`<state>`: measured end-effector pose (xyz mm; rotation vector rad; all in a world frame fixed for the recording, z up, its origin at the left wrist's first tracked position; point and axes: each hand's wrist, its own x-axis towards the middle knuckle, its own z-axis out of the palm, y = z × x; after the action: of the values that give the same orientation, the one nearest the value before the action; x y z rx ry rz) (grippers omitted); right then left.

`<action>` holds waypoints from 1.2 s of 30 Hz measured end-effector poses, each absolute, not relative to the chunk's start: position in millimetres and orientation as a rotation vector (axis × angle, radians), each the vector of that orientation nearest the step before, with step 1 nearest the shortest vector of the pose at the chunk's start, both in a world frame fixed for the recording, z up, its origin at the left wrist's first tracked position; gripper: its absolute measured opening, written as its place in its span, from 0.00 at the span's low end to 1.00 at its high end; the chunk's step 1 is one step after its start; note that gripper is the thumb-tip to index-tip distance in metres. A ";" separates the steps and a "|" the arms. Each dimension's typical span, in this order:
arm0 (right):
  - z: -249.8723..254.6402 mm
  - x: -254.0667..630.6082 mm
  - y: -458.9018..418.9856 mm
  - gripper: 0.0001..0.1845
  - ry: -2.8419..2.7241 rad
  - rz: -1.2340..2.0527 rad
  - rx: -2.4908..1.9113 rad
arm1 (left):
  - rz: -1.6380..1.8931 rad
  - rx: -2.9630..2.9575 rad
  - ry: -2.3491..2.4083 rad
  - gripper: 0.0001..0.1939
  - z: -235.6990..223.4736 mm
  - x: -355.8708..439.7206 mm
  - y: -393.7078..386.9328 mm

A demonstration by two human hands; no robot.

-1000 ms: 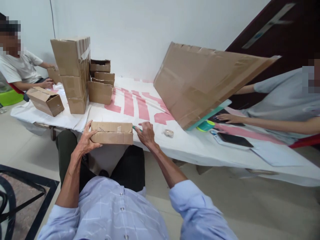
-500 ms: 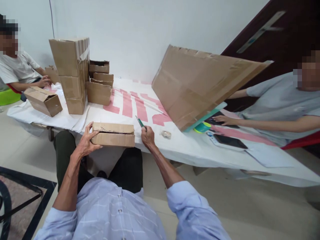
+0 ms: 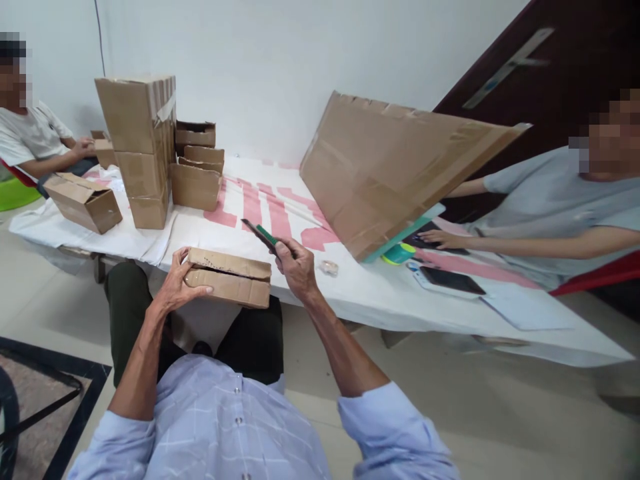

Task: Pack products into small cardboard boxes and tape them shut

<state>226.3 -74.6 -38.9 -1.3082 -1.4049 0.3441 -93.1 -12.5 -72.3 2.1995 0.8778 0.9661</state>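
My left hand (image 3: 181, 280) grips the left end of a small cardboard box (image 3: 227, 287) at the table's front edge, above my knees. A dark slit runs along the seam between the box's upper and lower halves. In my right hand (image 3: 299, 267) is a green utility knife (image 3: 263, 233), held by its handle beyond the box's right end. Its dark blade points up and to the left, apart from the box. A small clear roll of tape (image 3: 329, 268) lies on the cloth right of this hand.
Stacked cardboard boxes (image 3: 137, 120) stand at the left, with open boxes (image 3: 195, 187) beside them. A large cardboard sheet (image 3: 395, 167) leans at the right. Beyond it lie a phone (image 3: 453, 281) and a co-worker's hand (image 3: 443, 239). Another person (image 3: 40, 140) sits far left.
My right hand has drawn the knife away from the box's right end and turned its blade up and left. The box's seam now gapes, and the box tilts slightly.
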 end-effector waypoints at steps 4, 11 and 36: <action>-19.6 215.1 -89.5 0.18 -1.478 0.335 -1.281 | 0.977 2.197 0.917 0.36 -70.0 -89.6 -11.7; 8.6 208.1 -95.2 0.13 -1.788 0.297 -1.242 | 1.057 2.153 1.052 0.36 -64.6 -87.5 -1.8; 45.6 207.3 -69.3 0.13 -2.279 -0.290 -1.698 | 1.079 2.107 1.090 0.33 -65.8 -72.0 16.0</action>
<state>207.3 -69.3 45.6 -1.6983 -2.2790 -0.2895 -72.0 16.0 -65.8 2.1074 1.0899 1.0795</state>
